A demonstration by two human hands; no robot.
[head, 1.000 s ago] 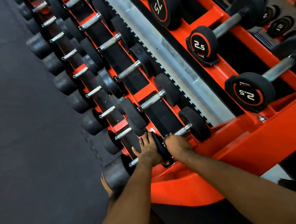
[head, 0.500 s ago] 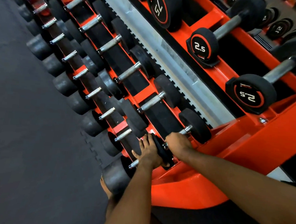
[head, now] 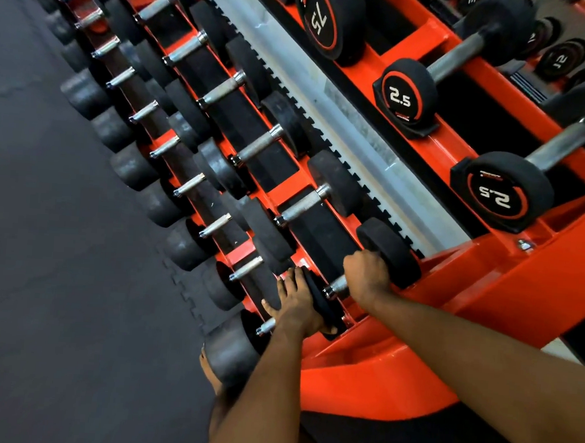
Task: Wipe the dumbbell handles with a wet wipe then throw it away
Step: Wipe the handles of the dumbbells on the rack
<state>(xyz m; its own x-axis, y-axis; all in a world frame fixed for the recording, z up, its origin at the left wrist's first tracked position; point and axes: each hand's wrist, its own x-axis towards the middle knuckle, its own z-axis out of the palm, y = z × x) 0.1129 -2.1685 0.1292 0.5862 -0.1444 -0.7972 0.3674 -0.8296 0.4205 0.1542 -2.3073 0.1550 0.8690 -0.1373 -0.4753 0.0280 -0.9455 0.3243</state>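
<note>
Orange-red painted steel rack [head: 485,301] on dark grey rubber floor matting [head: 58,275], gym setting.

Rack runs diag. from top L to bottom R, w/ several stepped tiers and slanted rails. Flat black rectangular pads [head: 321,236] sit between the rails on the mid tier. Long pale grey strip [head: 343,97] w/ black saw-toothed edge [head: 381,209] runs lengthwise between the mid and upper tiers. Small silver bolt [head: 524,245] on the rack's end post, near the strip's lower end. Matting is tiles joined by a jigsaw-type interlocking seam [head: 184,285] just beside the rack's bottom tier. Small pale patch of floor [head: 555,347] shows under the frame at the R edge.
</note>
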